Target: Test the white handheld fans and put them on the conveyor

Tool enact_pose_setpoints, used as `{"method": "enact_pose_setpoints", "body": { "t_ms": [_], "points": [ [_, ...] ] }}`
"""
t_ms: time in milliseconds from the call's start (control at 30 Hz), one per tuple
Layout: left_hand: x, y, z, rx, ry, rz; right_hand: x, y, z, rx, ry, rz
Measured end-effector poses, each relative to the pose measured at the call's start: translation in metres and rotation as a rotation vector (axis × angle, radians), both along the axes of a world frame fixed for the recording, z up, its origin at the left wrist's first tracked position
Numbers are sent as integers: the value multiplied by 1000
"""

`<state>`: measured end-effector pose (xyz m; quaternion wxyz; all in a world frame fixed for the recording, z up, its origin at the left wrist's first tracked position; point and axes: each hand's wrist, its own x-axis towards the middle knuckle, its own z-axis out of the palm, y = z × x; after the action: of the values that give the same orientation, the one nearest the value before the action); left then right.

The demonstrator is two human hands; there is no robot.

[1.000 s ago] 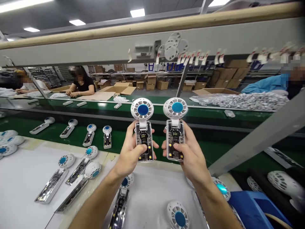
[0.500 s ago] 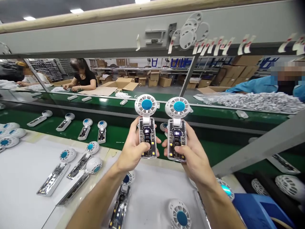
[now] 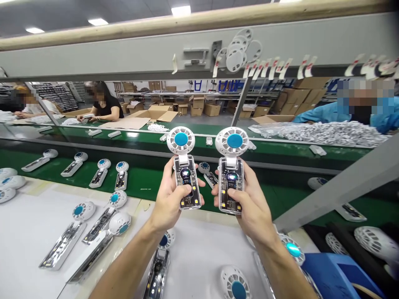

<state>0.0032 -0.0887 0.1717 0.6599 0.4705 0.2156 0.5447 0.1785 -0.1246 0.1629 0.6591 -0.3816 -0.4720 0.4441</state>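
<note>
My left hand grips a small handheld fan upright, thumb pressed on its clear body below a lit display. Beside it, my right hand holds a second handheld fan the same way, thumb on the front. Both fans have a round white head with a blue centre and a see-through handle showing small yellow lights. They are raised side by side above the green conveyor belt, a short gap between them.
Several more fans lie on the white table at the left and below my arms, and several ride the belt. A blue bin sits at the lower right. A slanted grey bar crosses at right. People work across the line.
The fans on the belt have drifted left. My left hand's fan has tilted slightly left, and both displays changed their lit pattern. Both hands keep their grip.
</note>
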Motion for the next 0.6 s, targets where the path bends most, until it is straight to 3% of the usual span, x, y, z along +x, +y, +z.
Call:
{"method": "enact_pose_setpoints", "body": {
  "t_ms": [200,300,433,500,600],
  "points": [
    [4,2,-2,3,-50,-32,1,1,-2,-51,101,84],
    [7,3,-6,17,-69,31,-4,4,-2,-83,128,67],
    [8,1,-10,120,-75,167,-7,1,4,9,167,-54],
    [5,-2,-7,193,-50,313,-4,-7,10,34,221,20],
    [-9,-14,14,148,-36,307,4,-27,12,99,94,103]
  ]
}}
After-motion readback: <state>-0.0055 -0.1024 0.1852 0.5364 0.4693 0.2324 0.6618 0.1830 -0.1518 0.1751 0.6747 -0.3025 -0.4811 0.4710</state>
